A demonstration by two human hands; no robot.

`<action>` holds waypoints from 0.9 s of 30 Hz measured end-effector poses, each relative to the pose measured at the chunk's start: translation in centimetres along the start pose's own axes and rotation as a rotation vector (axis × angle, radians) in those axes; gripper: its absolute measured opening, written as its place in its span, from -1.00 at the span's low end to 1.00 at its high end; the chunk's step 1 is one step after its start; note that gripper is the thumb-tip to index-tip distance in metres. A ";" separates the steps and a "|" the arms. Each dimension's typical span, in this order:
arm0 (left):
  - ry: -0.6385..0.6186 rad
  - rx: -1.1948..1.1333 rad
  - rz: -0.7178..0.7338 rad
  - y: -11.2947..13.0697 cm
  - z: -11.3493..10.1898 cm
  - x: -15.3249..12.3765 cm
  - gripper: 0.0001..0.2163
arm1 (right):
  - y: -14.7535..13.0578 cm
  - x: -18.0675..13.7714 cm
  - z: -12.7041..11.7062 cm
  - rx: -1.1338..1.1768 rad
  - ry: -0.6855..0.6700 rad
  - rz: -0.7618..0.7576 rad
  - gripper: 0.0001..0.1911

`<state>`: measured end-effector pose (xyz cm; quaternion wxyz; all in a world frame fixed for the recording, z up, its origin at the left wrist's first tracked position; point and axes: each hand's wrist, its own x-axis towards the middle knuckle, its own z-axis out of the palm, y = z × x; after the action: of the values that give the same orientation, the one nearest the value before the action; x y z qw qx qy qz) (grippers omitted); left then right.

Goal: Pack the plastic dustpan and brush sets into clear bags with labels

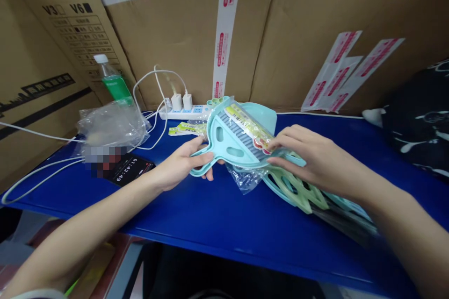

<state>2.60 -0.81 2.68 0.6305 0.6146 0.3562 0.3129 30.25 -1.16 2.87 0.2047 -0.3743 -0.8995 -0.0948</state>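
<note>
A light-blue dustpan and brush set, with a row of grey bristles, is held up over the blue table. My left hand is closed around its looped handle, thumb on top. At the other end my right hand pinches the corner near a yellow-green label card in clear plastic wrap. Crinkled clear film hangs below the set. More light-blue and pale-green plastic pieces, partly bagged, lie beneath my right hand and forearm. Another light-blue pan shows behind the held set.
Behind stand cardboard boxes. A white power strip with chargers and loose cables lies along the back. At left are a green-labelled bottle, a crumpled clear bag and a phone. Dark patterned fabric is at right.
</note>
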 end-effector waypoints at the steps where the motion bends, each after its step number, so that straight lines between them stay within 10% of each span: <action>1: -0.001 0.007 0.003 0.1 -0.1 -0.2 -0.73 | 0.2 -0.1 -0.1 0.040 -0.013 0.000 -0.70; 17: 0.117 -0.048 -0.092 -1.5 -1.5 -8.0 -0.67 | -2.8 0.4 -0.5 0.397 -0.085 0.407 -0.73; 22: 0.140 -0.046 -0.150 -2.2 -1.3 -9.4 -0.67 | -3.4 0.2 0.5 0.289 -0.079 0.323 -0.95; 27: 0.163 -0.059 -0.174 -3.0 -1.5 -10.1 -0.64 | -5.1 0.9 1.7 0.360 -0.036 0.178 -0.77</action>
<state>-4.31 -8.56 0.30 0.6418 0.5352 0.4490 0.3163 25.49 -3.59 1.62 0.2598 -0.4115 -0.8687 0.0925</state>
